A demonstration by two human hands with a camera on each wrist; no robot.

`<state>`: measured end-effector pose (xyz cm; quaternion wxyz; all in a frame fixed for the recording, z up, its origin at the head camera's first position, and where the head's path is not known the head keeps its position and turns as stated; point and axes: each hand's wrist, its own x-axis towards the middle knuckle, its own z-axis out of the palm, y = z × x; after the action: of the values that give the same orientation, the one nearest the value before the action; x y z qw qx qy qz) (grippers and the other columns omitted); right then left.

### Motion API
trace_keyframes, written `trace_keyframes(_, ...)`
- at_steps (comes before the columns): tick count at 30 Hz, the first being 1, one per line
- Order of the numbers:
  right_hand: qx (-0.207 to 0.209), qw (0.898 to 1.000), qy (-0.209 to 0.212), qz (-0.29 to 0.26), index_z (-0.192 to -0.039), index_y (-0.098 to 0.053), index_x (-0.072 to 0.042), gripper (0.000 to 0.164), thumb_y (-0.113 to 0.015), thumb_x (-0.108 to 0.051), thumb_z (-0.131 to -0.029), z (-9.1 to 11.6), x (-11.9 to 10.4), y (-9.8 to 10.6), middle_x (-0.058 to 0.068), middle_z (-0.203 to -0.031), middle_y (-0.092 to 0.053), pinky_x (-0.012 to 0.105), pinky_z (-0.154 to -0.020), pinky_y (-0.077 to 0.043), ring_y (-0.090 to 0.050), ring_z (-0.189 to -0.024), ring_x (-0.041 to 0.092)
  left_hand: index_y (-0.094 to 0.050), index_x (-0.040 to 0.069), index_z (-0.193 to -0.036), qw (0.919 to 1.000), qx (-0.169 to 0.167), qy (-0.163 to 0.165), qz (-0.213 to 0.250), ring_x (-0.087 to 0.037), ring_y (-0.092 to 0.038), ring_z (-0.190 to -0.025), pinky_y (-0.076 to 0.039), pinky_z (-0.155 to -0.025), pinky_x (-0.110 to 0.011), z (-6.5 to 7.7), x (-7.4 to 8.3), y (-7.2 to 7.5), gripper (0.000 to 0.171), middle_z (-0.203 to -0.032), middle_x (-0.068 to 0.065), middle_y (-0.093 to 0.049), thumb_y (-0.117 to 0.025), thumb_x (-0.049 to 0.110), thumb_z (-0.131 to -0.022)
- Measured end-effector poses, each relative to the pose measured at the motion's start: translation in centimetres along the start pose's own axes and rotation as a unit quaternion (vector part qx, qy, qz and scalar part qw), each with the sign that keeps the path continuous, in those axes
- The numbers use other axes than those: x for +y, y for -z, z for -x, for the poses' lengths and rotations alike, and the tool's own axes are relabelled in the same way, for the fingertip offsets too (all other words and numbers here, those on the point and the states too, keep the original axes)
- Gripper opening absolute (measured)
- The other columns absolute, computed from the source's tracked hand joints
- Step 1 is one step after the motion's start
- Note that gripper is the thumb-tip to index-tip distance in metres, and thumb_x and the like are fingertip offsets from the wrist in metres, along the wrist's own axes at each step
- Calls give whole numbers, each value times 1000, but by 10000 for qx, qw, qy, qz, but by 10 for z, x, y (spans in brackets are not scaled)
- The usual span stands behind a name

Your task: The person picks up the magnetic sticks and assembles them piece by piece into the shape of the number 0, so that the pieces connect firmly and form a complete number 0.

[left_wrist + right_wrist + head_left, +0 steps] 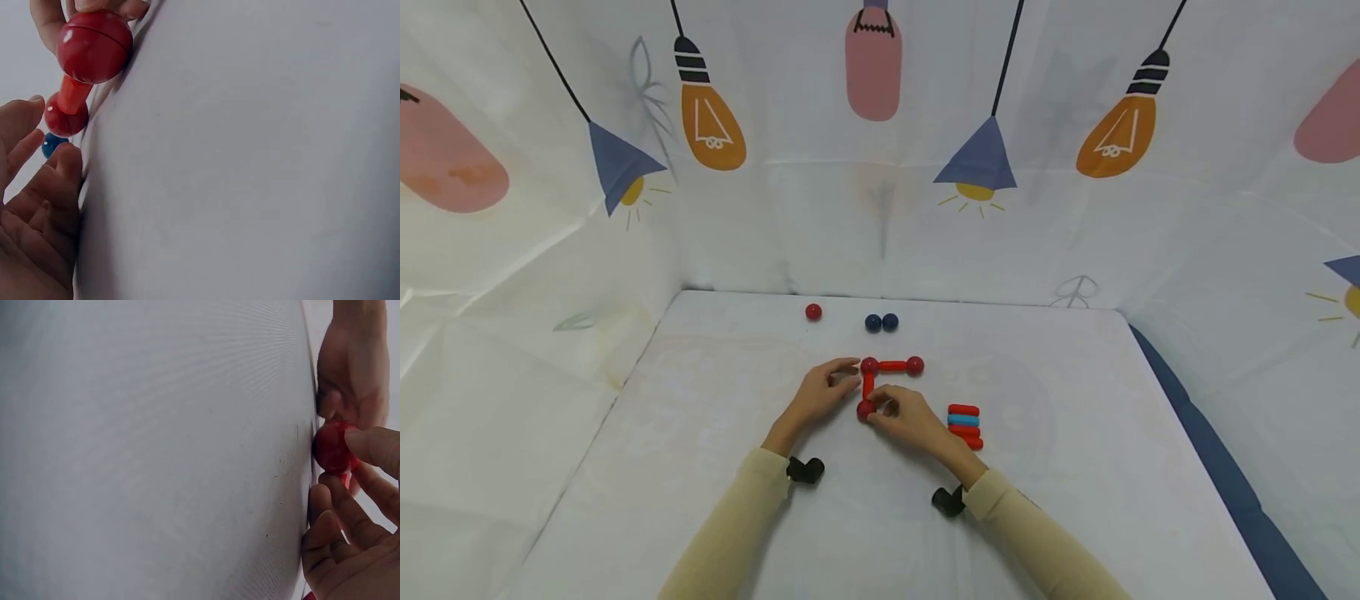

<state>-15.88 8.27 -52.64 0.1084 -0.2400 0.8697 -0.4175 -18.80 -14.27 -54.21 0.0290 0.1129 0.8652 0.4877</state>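
Observation:
Red balls and red rods form an L on the white table. A corner ball (869,366) joins a rod (892,366) running right to an end ball (914,366) and a second rod (868,386) running toward me. My right hand (912,419) pinches the near ball (866,410) at that second rod's end; in the right wrist view, thumb and fingers meet on this red ball (331,447). Left of the corner ball, my left hand (823,395) holds nothing, its fingers relaxed. The left wrist view has that hand (40,219) beside the balls.
Beyond the L lie a loose red ball (813,312) and two dark blue balls (872,323) side by side. Several rods, red ones (963,410) and one blue (963,420), are stacked in a row near my right wrist. A patterned cloth (820,225) hangs behind the table.

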Motion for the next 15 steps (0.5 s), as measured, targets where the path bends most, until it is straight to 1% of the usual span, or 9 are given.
trace_keyframes(1,-2,10000,-6,5,-123,-70,-15,31,-76,-23,-94,0,0,0,-4,-110,-72,23,-82,-54,-62,-92,12,-66,14,-137,10000,-4,32,-19,-15,-63,-88,-52,-80,-27,4,1,1,39,-126,-7,-72,-68,26,-100)
trace_keyframes(2,-6,10000,-20,19,-123,-70,-15,31,-76,-23,-94,0,0,0,-4,-111,-72,23,-82,-54,-62,-92,12,-67,14,-135,10000,-13,42,-10,-14,-62,-84,-52,-76,-26,8,1,2,38,-125,-7,-72,-69,27,-100)
trace_keyframes(7,-21,10000,-32,-46,-125,-69,-14,31,-75,-22,-95,0,-2,1,-3,-113,-72,24,-84,-54,-62,-93,13,-69,13,-131,9996,-149,197,102,-12,-61,-75,-52,-66,-26,29,5,7,38,-121,-6,-72,-73,28,-97)
trace_keyframes(11,-5,9999,-66,-78,-125,-69,-14,32,-75,-22,-95,1,-2,0,-3,-114,-72,23,-84,-54,-62,-94,13,-70,14,-129,9994,-280,206,-5,-11,-59,-77,-50,-68,-25,38,8,7,39,-119,-4,-73,-76,28,-93)
trace_keyframes(15,24,9999,-70,-131,-124,-69,-13,31,-75,-21,-95,1,0,-1,-1,-116,-72,23,-84,-53,-62,-94,13,-72,16,-125,9993,-288,184,-165,-12,-58,-79,-48,-72,-26,41,11,2,37,-113,-1,-75,-79,29,-91)
